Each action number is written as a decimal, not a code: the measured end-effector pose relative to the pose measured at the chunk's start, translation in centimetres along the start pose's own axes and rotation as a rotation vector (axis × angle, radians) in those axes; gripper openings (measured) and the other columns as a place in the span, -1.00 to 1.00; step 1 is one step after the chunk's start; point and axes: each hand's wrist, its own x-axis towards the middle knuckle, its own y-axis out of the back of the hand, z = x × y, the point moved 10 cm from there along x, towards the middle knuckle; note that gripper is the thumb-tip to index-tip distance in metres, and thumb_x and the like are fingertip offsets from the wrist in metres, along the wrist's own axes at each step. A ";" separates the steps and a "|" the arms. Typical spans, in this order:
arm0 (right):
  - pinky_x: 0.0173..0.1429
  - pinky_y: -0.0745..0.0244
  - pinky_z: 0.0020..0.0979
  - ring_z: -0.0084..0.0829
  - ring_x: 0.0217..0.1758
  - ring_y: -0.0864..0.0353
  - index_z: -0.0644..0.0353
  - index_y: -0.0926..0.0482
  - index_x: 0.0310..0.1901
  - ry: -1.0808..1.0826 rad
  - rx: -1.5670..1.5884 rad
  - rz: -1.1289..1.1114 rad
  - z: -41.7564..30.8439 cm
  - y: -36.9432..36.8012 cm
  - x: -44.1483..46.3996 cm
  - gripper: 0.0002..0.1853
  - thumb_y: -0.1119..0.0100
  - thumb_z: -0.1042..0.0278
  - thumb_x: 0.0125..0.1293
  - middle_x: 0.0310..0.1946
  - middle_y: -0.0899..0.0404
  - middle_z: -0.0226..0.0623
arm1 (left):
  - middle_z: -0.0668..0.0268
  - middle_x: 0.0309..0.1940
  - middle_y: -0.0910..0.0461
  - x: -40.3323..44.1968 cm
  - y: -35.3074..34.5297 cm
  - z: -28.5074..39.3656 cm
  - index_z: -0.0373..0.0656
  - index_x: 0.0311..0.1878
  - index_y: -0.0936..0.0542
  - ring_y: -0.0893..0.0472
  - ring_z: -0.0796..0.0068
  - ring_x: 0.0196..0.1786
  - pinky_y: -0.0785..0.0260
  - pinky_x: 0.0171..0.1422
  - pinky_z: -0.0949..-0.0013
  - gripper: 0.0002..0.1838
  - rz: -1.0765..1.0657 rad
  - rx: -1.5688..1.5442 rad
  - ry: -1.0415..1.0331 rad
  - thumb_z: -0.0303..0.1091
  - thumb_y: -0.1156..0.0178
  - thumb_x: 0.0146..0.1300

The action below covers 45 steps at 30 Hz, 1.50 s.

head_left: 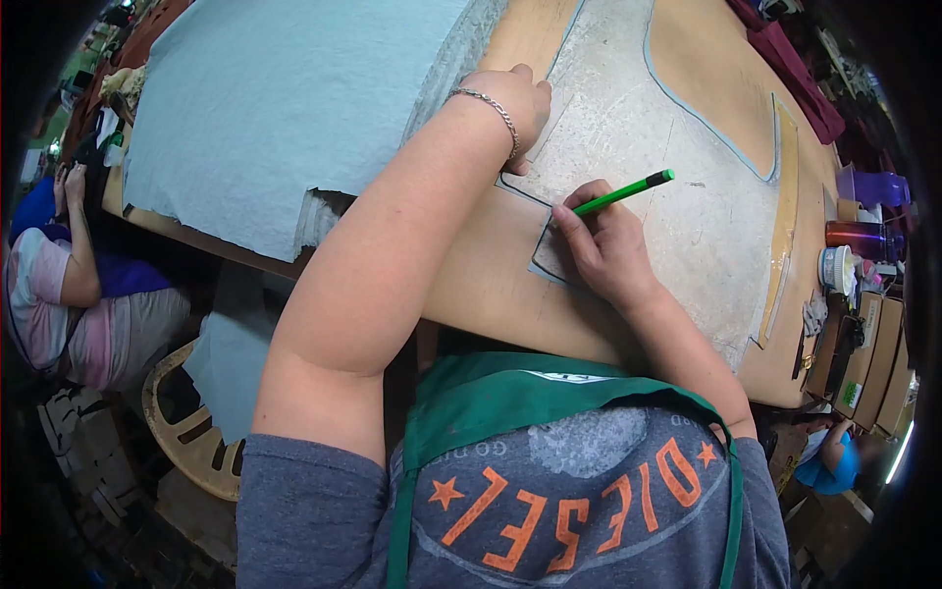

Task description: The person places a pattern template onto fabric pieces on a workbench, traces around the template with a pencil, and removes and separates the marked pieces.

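A green pencil (628, 191) with a black band near its upper end is pinched in my right hand (610, 240). Its tip is hidden behind my fingers, close to the dark-lined lower left edge of a worn grey pattern sheet (697, 226). My left hand (515, 108), a chain bracelet at its wrist, presses on the pattern's left edge with thumb and fingers apart. Light blue material (716, 133) shows as a thin border along the pattern's curved cut-out. The pattern lies flat on the tan table (471, 270).
Large light blue sheets (294, 108) cover the table's left part. A tan taped strip (782, 226) lies along the pattern's right side. Cups, a tumbler (863, 236) and cardboard boxes (878, 353) crowd the right edge. Another person (88, 285) sits at far left, near a plastic chair (186, 422).
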 end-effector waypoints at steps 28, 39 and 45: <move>-0.30 -0.39 -0.31 -0.20 -0.45 -0.49 0.23 -0.38 -0.36 0.147 -0.005 -0.066 -0.9 -0.8 -0.3 -0.83 -0.10 0.33 0.20 -0.55 -0.45 -0.12 | 0.04 0.07 -0.34 0.4 -0.5 -0.3 -0.16 0.21 -0.22 -0.50 0.10 0.01 -0.42 0.04 0.23 -0.09 0.017 -0.033 0.003 -0.22 -0.46 -0.27; -0.30 -0.40 -0.29 -0.13 -0.44 -0.50 0.26 -0.42 -0.35 0.030 -0.012 -0.033 -0.2 0.4 1.1 -0.83 -0.11 0.33 0.18 -0.55 -0.46 -0.08 | 0.02 0.09 -0.32 0.0 -0.2 0.1 -0.16 0.24 -0.18 -0.48 0.08 0.04 -0.40 0.07 0.22 -0.06 -0.005 -0.012 0.002 -0.22 -0.46 -0.26; -0.27 -0.39 -0.30 -0.17 -0.40 -0.49 0.25 -0.43 -0.39 0.093 0.113 -0.110 -0.6 -1.8 -0.8 -0.84 -0.14 0.35 0.15 -0.51 -0.44 -0.12 | 0.03 0.10 -0.30 -0.3 -0.2 0.1 -0.14 0.28 -0.15 -0.48 0.09 0.05 -0.39 0.08 0.24 -0.03 -0.023 -0.016 0.015 -0.22 -0.45 -0.24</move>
